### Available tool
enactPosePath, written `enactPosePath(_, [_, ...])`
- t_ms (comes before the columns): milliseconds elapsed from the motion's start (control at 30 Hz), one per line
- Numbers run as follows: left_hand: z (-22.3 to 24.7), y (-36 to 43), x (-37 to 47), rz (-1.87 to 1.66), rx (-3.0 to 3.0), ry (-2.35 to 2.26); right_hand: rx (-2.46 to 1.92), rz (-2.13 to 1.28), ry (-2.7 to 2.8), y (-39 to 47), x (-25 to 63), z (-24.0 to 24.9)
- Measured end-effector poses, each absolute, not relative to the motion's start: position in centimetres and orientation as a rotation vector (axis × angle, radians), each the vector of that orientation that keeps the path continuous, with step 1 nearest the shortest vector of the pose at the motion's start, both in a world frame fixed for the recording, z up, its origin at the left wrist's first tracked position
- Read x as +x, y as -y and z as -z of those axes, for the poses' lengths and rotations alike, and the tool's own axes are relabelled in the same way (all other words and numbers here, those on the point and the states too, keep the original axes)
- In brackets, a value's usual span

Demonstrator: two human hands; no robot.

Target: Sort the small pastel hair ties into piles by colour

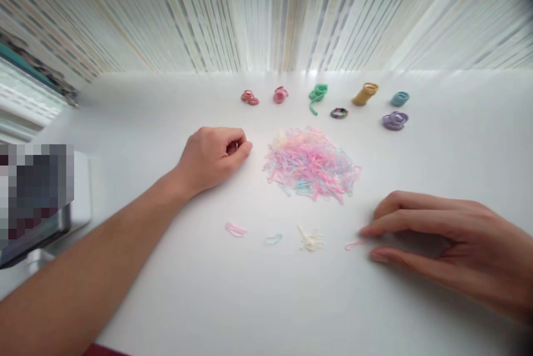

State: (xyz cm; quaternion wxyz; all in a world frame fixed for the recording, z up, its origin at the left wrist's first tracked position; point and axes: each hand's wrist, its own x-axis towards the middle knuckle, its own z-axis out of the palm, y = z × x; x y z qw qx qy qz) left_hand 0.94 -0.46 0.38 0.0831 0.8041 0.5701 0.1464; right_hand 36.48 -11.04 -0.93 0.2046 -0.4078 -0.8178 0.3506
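A lone pink band [352, 244] lies on the table at the fingertips of my right hand [462, 234]. That hand is spread, thumb and forefinger apart, with no pinch visible. Step in hand, as I judge it: setting down or picking up this single band; one view cannot settle which. To grip it, the next move calls for closing thumb and forefinger lightly; the band is thin and could slip.

To its left, in a row, lie a cream bundle [310, 241], a light-blue band [275, 242] and some pink bands [236, 230]. Beyond the row is the mixed heap [312, 164]. My left hand [214, 156] rests beside the heap, fingers curled; I cannot tell whether it holds anything. Coloured coils stand behind, including a green coil [318, 92].
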Motion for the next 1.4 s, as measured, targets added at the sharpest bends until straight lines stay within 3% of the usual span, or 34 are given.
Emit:
enactPosePath(200, [-0.6, 0.4, 0.8, -0.375, 2.425, -1.742, -1.142, -1.110, 2.246, 10.2, 36.4, -0.6])
enactPosePath(833, [-0.1, -0.2, -0.1, -0.310, 2.431, -1.765, -1.050, -1.096, 2.206, 10.1, 35.9, -1.0])
enactPosePath(1100, [-0.1, -0.1, 0.0, -0.294, 2.424, -1.756, -1.357, -0.711, 2.041, 9.2, 36.7, 0.5])
enactPosePath(1400, [-0.2, -0.1, 0.3, -0.288, 2.401, -1.776, -1.487, -0.509, 2.016, 8.4, 35.9, 1.3])
